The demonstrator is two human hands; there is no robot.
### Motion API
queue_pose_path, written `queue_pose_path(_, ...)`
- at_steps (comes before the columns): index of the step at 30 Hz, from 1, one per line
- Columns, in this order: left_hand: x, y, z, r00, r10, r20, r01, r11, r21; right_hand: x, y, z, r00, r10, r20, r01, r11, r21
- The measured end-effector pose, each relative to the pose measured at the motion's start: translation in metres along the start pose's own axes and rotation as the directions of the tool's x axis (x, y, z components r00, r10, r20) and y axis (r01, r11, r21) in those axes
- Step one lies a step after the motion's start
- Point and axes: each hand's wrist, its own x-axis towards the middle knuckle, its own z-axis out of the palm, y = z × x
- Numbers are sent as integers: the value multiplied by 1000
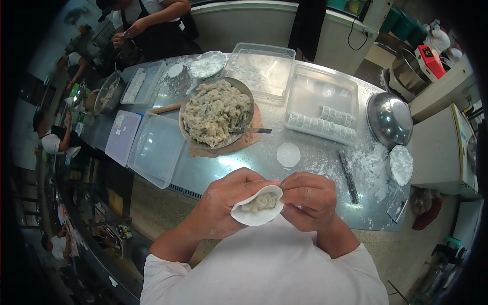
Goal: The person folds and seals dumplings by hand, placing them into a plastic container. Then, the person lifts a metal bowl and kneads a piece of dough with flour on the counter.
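Observation:
A round white wrapper (254,216) with pale filling (262,202) inside is partly folded between my hands, in front of my chest. My left hand (223,201) cradles it from the left. Fingers of my right hand (309,199) pinch its right edge. Beyond them, a flat wrapper (288,154) lies on the floury metal table (325,178). A large metal bowl (250,96) heaped with filling stands behind, with a flat metal tool (254,130) stuck in it. Rows of pleated dumplings (323,127) sit in a plastic tray (351,91) at the back right.
An empty clear tray (173,152) and a lidded box (122,137) are at the left. A floury rolling pin (347,175), a metal dome (390,119) and floury wrappers (400,165) are at the right. A co-worker (152,25) stands behind the table.

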Motion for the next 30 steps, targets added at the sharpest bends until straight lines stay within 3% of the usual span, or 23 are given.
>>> queue_pose_path(4,1,3,-2,999,11,41,-11,1000,-5,5,-6,-2,996,68,-55,-67,998,21)
queue_pose_path(8,1,2,-1,999,8,46,-7,1000,-24,2,-1,-1,999,29,-29,-29,999,28)
queue_pose_path(14,-1,-3,1,999,25,-32,-25,1000,-13,5,-6,-1,999,21,-31,-19,999,49)
queue_pose_path(23,1,2,-1,998,-9,63,13,998,-66,6,-7,-1,993,88,-83,-90,996,-18)
queue_pose_path(30,1,-5,-2,1000,25,-3,-25,1000,-3,8,-6,-1,999,13,-30,-13,1000,7)
